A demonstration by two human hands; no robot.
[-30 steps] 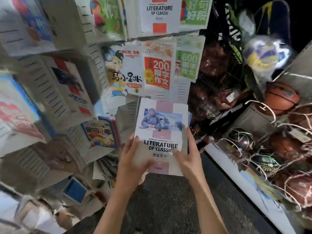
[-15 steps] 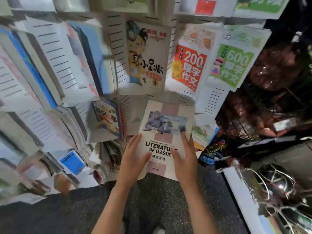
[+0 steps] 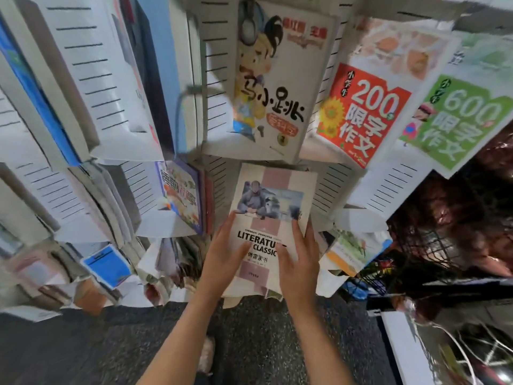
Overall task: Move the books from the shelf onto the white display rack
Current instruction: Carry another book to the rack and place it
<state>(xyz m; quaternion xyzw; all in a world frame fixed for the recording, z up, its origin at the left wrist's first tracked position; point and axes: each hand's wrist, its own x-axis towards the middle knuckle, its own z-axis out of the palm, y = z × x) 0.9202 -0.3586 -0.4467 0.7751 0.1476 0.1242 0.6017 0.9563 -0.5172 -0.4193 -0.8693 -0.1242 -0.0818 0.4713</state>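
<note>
Background: a white display rack (image 3: 337,187) of slotted panels filled the upper frame, with dark speckled floor (image 3: 91,354) below and netted balls at 3 o'clock, too blurred to count.

Task item: 1 "Literature of Classic" book (image 3: 273,207) stood face-out at frame centre, its top edge tucked just under the pocket above and its lower edge in a bottom-row pocket, over other papers.

Hands: 2 in view. The left hand (image 3: 222,262) lay on the lower-left cover, fingers straight and spread, thumb across the title. The right hand (image 3: 298,259) lay on the lower-right cover, fingers likewise extended and flat. Neither curled round an edge that I could see; both pressed the book rather than pinched it.

Judgement, step in hand: seating the book. To do it well, push evenly with both palms so the spine drops square, check the bottom edge sits behind the pocket lip, and release 1 hand at a time in case it tips forward.

Count, legible face-out covers on the rack: 1 cartoon-boy book (image 3: 277,76) at 12 o'clock, 1 red "200" book (image 3: 361,107) at 1 o'clock, 1 green "600" book (image 3: 458,120) at 2 o'clock, 1 colourful picture book (image 3: 181,195) at 9 o'clock. Others at the left were too blurred to tally.
</note>
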